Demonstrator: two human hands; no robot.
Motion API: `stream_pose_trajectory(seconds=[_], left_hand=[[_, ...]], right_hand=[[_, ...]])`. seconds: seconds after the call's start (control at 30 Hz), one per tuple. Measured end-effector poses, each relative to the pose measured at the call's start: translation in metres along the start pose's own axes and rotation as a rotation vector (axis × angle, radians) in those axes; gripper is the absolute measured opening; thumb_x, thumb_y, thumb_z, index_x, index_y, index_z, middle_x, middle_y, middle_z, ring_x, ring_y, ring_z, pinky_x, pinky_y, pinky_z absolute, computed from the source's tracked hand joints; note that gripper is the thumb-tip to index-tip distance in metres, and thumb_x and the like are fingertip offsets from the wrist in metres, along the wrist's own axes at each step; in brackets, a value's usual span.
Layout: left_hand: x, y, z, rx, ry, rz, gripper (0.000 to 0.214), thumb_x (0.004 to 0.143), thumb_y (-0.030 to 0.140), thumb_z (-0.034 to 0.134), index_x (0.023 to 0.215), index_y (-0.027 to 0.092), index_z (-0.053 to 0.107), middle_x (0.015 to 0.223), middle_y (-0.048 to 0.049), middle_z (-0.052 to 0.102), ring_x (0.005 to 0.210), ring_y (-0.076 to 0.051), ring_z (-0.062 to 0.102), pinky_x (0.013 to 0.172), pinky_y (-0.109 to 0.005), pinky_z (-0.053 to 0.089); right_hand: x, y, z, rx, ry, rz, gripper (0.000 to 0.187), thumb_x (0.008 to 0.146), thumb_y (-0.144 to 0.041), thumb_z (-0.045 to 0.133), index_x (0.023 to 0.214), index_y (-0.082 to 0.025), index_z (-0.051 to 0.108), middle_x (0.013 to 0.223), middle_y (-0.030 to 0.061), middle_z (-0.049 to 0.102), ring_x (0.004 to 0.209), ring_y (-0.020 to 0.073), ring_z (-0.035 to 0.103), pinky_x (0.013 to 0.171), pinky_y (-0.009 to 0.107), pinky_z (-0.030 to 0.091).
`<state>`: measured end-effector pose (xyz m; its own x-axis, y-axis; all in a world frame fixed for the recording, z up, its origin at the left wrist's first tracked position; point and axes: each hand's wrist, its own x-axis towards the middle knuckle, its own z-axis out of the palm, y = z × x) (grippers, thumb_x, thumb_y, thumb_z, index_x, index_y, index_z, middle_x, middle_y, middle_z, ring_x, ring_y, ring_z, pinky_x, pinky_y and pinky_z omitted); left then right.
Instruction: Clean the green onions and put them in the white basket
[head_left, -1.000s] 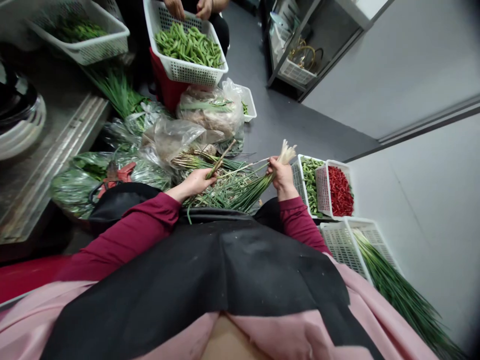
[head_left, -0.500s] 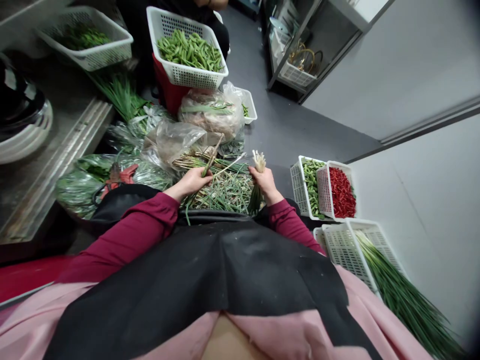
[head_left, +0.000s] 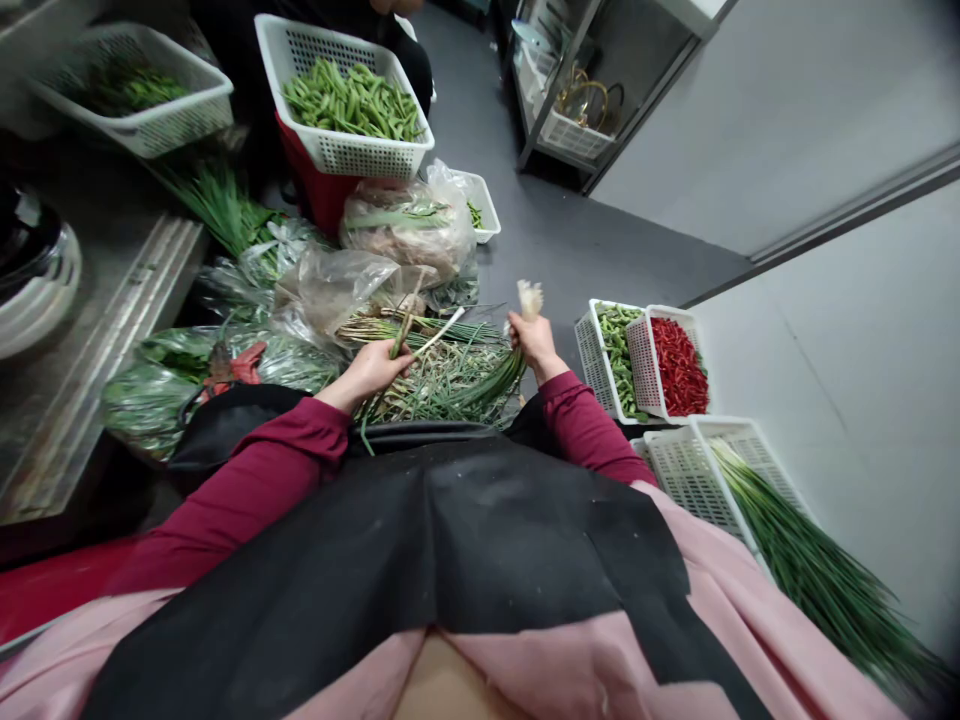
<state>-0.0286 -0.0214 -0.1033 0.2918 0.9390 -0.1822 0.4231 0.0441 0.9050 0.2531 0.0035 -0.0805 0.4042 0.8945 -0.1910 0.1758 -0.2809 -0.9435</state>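
My left hand (head_left: 379, 370) is closed around a few green onions (head_left: 439, 335), one with a clean white stem pointing right and one brownish stalk pointing up. My right hand (head_left: 535, 342) grips a bunch of green onions (head_left: 529, 300) with the white ends up; their green leaves trail down to the left. Under and between both hands lies a pile of loose green onion leaves and trimmings (head_left: 457, 385). Untrimmed green onions (head_left: 367, 328) with brownish stems lie just beyond the left hand, beside a clear plastic bag (head_left: 330, 285).
Green pods fill a white basket (head_left: 337, 150) ahead. To the right stand baskets of green peppers (head_left: 619, 345) and red chillies (head_left: 677, 365), and one with long green onions (head_left: 810, 560). A bagged leafy bundle (head_left: 150, 400) lies left, near a metal ledge (head_left: 127, 340). Another person (head_left: 405, 60) sits beyond.
The bunch in my right hand has tilted, its leaves now sweeping left over the pile. The white stem in my left hand is angled more steeply upward. The view has shifted slightly.
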Motion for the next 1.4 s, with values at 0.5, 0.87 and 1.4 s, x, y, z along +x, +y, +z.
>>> stream_pose_trajectory(seconds=[0.5, 0.87, 1.4], left_hand=[[-0.002, 0.021, 0.042, -0.496, -0.415, -0.225, 0.034, 0.065, 0.041, 0.079, 0.078, 0.017, 0.058, 0.065, -0.0019, 0.065, 0.037, -0.006, 0.035, 0.038, -0.023, 0.024], [0.025, 0.027, 0.042, -1.076, -0.291, -0.245, 0.049, 0.090, 0.054, 0.053, 0.104, 0.009, 0.067, 0.077, -0.0088, 0.068, 0.054, -0.011, 0.056, 0.047, -0.022, 0.042], [0.016, 0.015, 0.034, -0.544, -0.101, -0.098, 0.034, 0.087, 0.043, 0.059, 0.092, 0.011, 0.067, 0.089, -0.0093, 0.069, 0.079, -0.019, 0.063, 0.073, -0.031, 0.050]], right_hand=[[-0.062, 0.002, 0.034, 0.214, -0.457, 0.096, 0.043, 0.063, -0.050, 0.078, 0.083, -0.015, 0.064, 0.054, -0.0056, 0.051, 0.044, 0.0066, 0.041, 0.043, 0.021, 0.036], [-0.076, 0.004, 0.045, 0.037, -0.581, 0.059, 0.037, 0.064, -0.039, 0.080, 0.087, -0.015, 0.065, 0.054, -0.0051, 0.054, 0.043, 0.0067, 0.042, 0.043, 0.022, 0.037], [-0.057, 0.003, 0.047, 0.325, -0.344, 0.252, 0.040, 0.056, -0.031, 0.083, 0.079, -0.018, 0.052, 0.054, -0.0097, 0.050, 0.041, 0.0052, 0.043, 0.041, 0.021, 0.037]])
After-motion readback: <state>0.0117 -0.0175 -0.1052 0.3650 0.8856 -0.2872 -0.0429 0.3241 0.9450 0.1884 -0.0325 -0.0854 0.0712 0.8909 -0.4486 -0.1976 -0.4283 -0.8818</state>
